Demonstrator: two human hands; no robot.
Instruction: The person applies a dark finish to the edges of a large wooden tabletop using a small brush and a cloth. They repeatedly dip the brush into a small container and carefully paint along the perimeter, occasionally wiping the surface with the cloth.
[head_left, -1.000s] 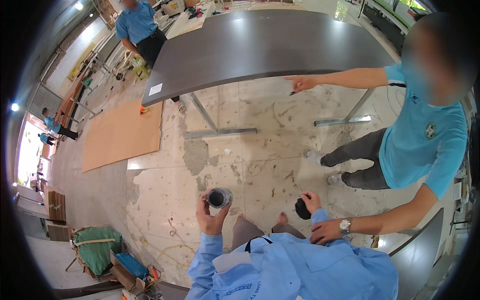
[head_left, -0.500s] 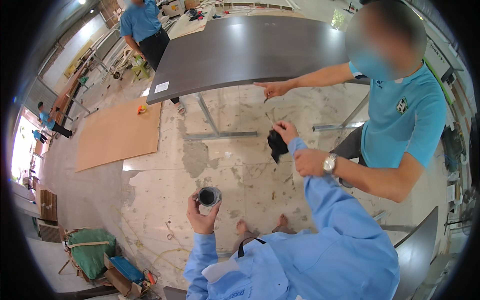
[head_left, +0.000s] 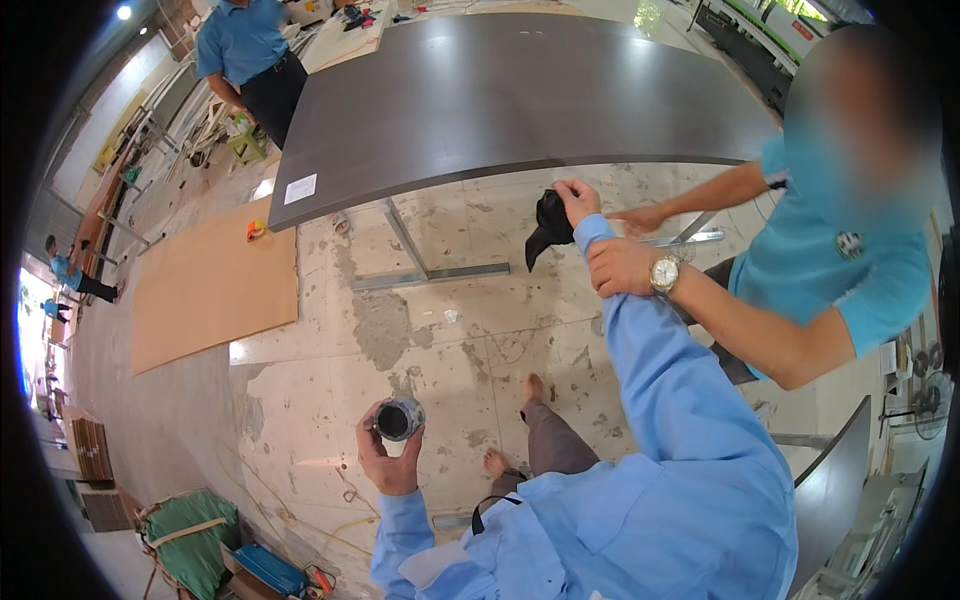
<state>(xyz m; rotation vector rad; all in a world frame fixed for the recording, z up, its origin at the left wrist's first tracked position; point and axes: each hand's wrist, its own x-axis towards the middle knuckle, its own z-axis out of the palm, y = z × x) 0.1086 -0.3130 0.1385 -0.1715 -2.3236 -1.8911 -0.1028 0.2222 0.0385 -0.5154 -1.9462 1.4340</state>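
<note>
My left hand is wrapped round a small round cup with a grey-smeared rim and a dark inside. Stretched forward, my right hand is closed at the near edge of the dark grey tabletop, a black cloth hanging from it. Whether the fingers also pinch something thin cannot be made out. A co-worker's hand with a wristwatch grips my right forearm. Their other hand is just beyond my wrist, under the table edge.
The co-worker in a turquoise shirt stands close on the right. Another person is behind the table's left end. A brown board lies on the floor at left, with an orange tape roll on it. Metal legs hold the table.
My right hand has moved forward to the table edge with the black cloth; the thin stick it held no longer shows. The co-worker's pointing hand has drawn back. My feet have shifted.
</note>
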